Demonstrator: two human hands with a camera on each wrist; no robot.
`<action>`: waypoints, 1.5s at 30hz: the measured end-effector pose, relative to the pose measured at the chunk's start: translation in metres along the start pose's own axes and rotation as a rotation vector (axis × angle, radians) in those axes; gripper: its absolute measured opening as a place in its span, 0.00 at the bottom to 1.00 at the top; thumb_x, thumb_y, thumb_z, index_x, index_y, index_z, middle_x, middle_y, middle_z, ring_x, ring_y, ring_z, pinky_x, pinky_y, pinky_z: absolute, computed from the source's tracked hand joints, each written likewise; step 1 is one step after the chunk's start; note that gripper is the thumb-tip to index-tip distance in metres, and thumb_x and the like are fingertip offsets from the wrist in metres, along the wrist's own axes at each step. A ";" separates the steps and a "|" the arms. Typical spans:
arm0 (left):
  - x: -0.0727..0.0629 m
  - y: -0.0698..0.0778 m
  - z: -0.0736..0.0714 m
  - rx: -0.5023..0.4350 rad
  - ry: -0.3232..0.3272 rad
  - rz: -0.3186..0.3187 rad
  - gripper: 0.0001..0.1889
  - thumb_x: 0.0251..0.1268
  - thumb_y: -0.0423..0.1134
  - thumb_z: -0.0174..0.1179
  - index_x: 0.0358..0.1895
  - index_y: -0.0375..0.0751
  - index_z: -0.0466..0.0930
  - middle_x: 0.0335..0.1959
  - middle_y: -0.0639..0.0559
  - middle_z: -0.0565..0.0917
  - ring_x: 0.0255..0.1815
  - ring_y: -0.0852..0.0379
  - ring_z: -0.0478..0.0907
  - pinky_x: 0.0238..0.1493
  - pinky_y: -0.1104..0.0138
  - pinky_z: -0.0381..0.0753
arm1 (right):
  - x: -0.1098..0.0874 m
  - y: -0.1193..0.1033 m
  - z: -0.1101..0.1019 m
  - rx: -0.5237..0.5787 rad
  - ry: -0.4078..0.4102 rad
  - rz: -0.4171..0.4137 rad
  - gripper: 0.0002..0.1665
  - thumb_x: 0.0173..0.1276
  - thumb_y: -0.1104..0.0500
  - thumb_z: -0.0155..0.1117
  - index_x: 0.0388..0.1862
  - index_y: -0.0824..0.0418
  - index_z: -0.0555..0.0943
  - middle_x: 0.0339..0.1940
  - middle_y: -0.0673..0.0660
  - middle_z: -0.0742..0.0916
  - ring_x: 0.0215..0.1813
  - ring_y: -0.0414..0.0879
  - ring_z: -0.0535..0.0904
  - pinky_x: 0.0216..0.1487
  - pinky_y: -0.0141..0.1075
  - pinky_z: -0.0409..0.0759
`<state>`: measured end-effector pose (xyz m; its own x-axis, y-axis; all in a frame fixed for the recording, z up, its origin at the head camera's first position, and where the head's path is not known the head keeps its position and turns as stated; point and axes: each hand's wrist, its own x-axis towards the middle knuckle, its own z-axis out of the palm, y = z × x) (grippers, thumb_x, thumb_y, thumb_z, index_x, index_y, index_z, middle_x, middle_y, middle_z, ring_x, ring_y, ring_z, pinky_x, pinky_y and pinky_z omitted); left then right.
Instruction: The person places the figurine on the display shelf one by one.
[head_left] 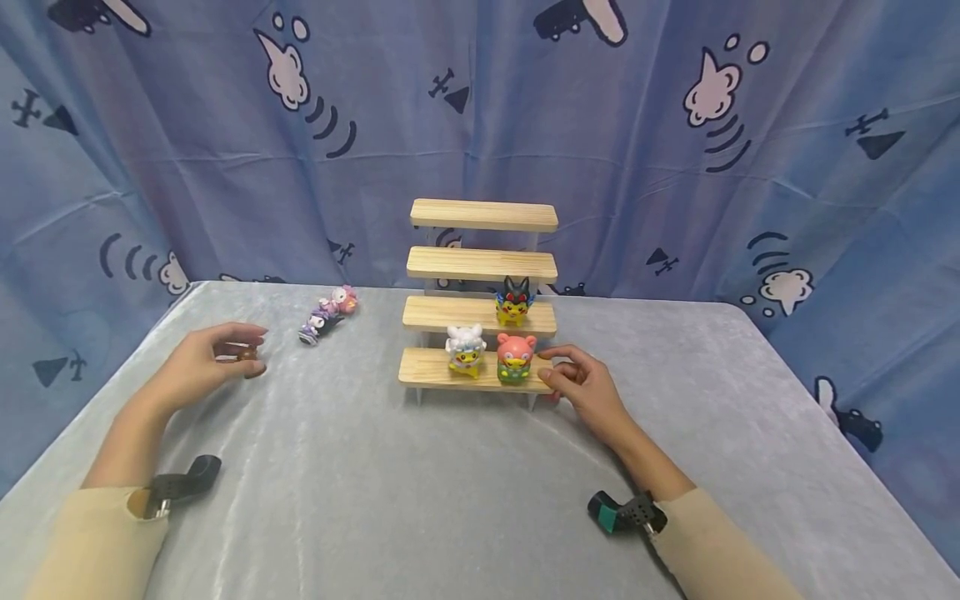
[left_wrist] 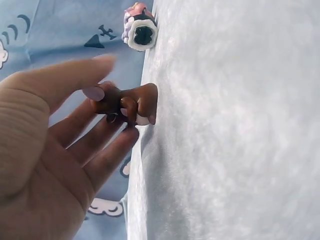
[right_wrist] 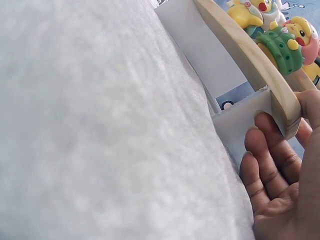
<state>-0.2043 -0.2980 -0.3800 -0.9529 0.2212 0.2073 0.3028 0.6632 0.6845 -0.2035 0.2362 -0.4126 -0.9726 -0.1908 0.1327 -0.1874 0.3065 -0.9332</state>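
At the left of the table, my left hand [head_left: 213, 358] holds a small brown figurine [left_wrist: 140, 102] between thumb and fingers. The figurine's base meets the cloth in the left wrist view; its face is hidden. My right hand [head_left: 588, 387] grips the right end of the lowest wooden shelf [right_wrist: 250, 55] of a tiered display stand. In the right wrist view, some fingers [right_wrist: 272, 175] reach beneath the board beside the clear support. Near that hand, a pink-and-green figurine [head_left: 515, 360] stands on this shelf, with a white-and-yellow figurine [head_left: 466, 352] to its left.
One tier up stands a yellow figurine with black ears [head_left: 513, 303]. Several purple and pink figurines [head_left: 326, 315] form a slanting row left of the stand. Pale cloth covers the table [head_left: 375, 500]; a blue patterned curtain [head_left: 600, 167] hangs behind.
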 end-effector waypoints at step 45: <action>0.001 -0.008 0.005 0.071 -0.055 -0.070 0.28 0.61 0.35 0.71 0.64 0.30 0.75 0.47 0.33 0.88 0.38 0.81 0.78 0.43 0.83 0.76 | -0.001 -0.001 0.000 0.004 -0.009 -0.008 0.21 0.74 0.58 0.63 0.61 0.66 0.77 0.26 0.41 0.86 0.29 0.38 0.79 0.34 0.32 0.82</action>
<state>-0.2077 -0.2991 -0.3885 -0.9702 0.2100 0.1208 0.2376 0.7272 0.6440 -0.2023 0.2365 -0.4114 -0.9697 -0.2022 0.1373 -0.1949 0.3008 -0.9336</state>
